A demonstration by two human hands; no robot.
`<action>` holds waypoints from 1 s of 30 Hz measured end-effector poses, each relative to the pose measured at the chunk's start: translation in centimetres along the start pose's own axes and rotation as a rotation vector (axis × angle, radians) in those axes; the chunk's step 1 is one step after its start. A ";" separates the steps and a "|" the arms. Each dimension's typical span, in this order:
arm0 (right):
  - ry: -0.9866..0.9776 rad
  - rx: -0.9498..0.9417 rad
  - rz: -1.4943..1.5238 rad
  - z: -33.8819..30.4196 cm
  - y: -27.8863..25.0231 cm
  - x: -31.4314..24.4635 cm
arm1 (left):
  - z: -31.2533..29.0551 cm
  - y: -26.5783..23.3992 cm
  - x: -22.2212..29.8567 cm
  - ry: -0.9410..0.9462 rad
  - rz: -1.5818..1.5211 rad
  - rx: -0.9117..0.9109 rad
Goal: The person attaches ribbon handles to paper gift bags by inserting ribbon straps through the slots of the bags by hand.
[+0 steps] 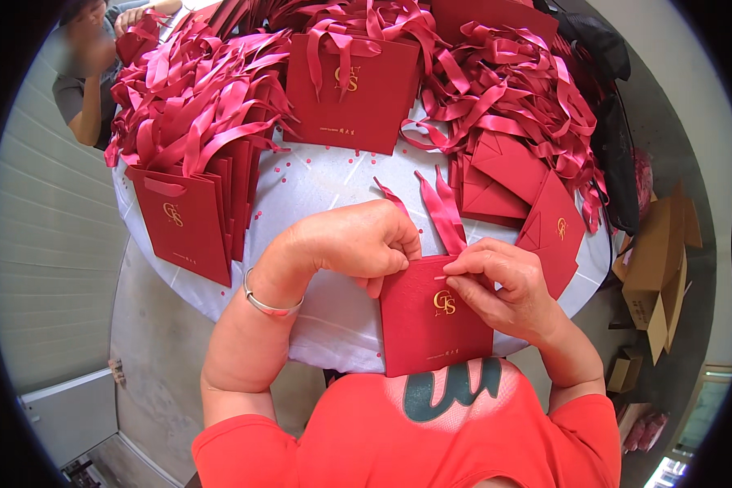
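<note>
A small red paper gift bag (435, 333) with gold print stands in front of me at the near edge of the table. My left hand (358, 241) is closed at its upper left corner, thumb and fingers gripping the bag's top edge. The fingertips of my right hand (500, 286) pinch a short bit of pink ribbon (440, 278) that shows on the bag's front, just below the rim. Behind the bag, loose satin ribbon ends (442, 207) rise past its top edge. The inside of the bag is hidden from me.
Red bags with ribbon handles stand in rows at the left (179, 215) and back (346, 102) of the white-covered table (325, 183). Folded bags (496, 175) lie at the right under a heap of ribbons. Small red bits dot the cloth. Another person sits far left; cardboard boxes (655, 268) stand right.
</note>
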State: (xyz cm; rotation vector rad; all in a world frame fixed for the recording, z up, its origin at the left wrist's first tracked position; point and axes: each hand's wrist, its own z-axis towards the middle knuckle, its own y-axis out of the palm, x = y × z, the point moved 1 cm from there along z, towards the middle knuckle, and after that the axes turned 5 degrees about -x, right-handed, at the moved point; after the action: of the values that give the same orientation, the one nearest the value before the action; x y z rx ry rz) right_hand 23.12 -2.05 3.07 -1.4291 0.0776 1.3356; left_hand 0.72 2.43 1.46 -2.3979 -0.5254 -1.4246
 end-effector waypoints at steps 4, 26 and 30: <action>-0.010 -0.022 0.001 -0.3 0.6 0.4 | 0.1 0.0 0.1 -0.011 0.052 -0.033; -0.077 0.023 -0.250 -0.1 2.0 0.0 | 0.5 0.0 -0.3 0.033 0.065 -0.050; -0.108 0.030 -0.244 0.2 2.2 -0.1 | 0.4 0.0 -0.4 0.031 0.061 -0.043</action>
State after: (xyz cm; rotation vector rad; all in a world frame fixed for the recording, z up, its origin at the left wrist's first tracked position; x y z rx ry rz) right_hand 21.51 -2.78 1.82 -1.2940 -0.1427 1.2019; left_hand 0.90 2.53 0.92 -2.3990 -0.4146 -1.4590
